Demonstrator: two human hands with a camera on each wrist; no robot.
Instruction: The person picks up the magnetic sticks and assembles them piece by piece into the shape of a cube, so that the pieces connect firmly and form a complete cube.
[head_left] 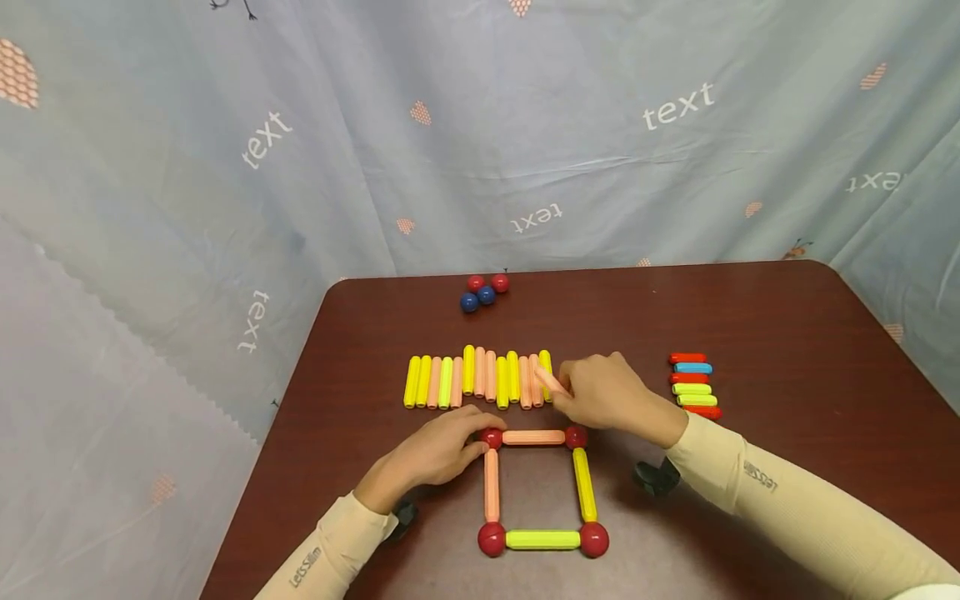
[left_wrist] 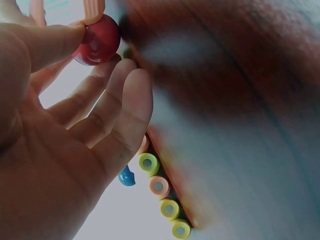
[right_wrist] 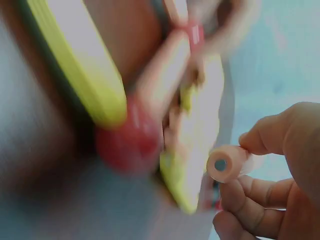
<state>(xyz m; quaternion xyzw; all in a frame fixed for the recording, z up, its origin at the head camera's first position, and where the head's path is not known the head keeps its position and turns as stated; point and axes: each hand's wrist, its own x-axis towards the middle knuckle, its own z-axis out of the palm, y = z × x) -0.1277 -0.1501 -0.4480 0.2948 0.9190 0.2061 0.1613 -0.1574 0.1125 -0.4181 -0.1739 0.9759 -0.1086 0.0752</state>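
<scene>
On the table lies a square of magnetic rods with a red ball at each corner. Its far rod [head_left: 533, 437] and left rod [head_left: 492, 486] are peach, its right rod [head_left: 585, 485] yellow, its near rod [head_left: 543, 540] yellow-green. My left hand [head_left: 438, 446] pinches the far-left red ball [head_left: 492, 438] between thumb and index finger; the other fingers extend loosely in the left wrist view. Just beyond the far-right red ball [head_left: 576, 437], my right hand [head_left: 607, 390] pinches a peach magnetic rod [head_left: 550, 381], tilted above the table. That rod's end [right_wrist: 220, 165] shows a metal disc.
A row of yellow, peach and yellow-green rods [head_left: 447, 383] lies beyond the square. Two red balls and two blue balls [head_left: 486, 295] sit near the far edge. Several red, blue and yellow-green rods [head_left: 692, 389] are stacked in a column at the right. A curtain [head_left: 525, 150] hangs behind the table.
</scene>
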